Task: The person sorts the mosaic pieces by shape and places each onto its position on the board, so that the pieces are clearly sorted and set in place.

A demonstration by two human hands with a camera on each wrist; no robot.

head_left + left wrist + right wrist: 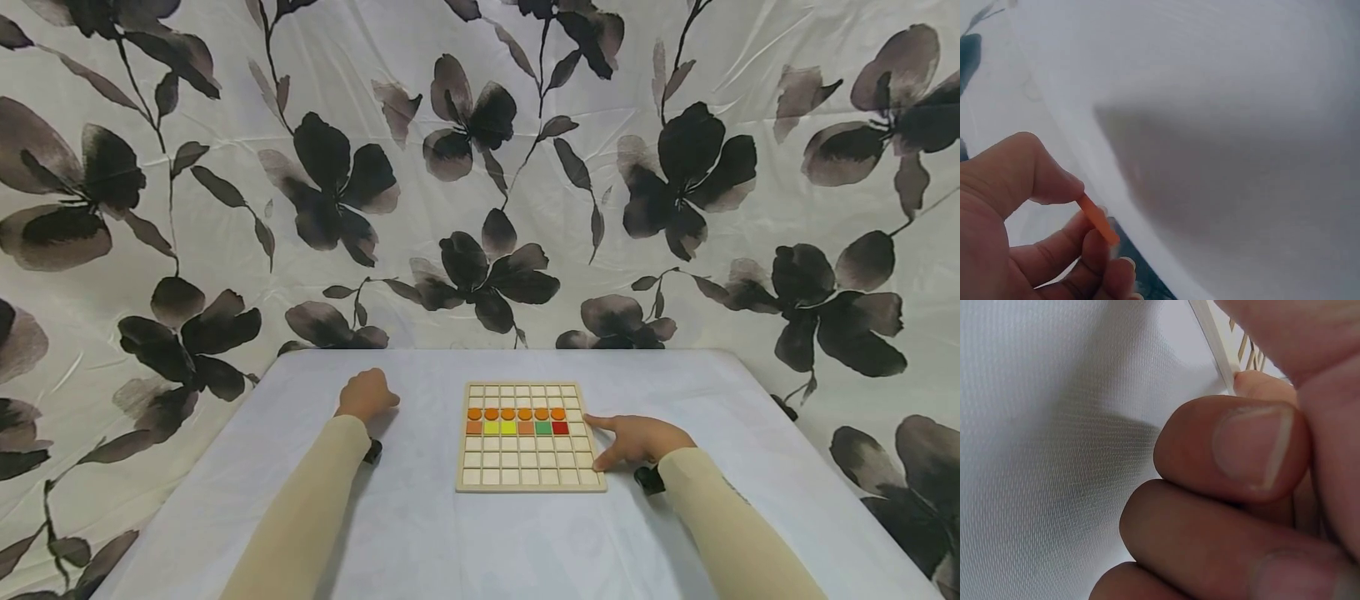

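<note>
A square wooden grid board point(520, 477) lies on the white table. Across it runs a row of orange round discs point(525, 414), and just below them a row of coloured squares point(543, 427) in orange, yellow, green and red. To the left of the board, above the table, my left hand point(367, 395) pinches a thin flat orange piece point(1099, 220) between thumb and fingers. It shows edge-on, so its outline is hidden. My right hand point(637, 439) touches the board's right edge with thumb and forefinger spread apart; its other fingers point(1232, 447) are curled beneath the palm.
The white-covered table point(420, 550) extends around the board on all sides. Behind it hangs a white cloth point(585, 317) with dark flowers. A small black device point(648, 480) sits at the right wrist, another point(373, 451) at the left.
</note>
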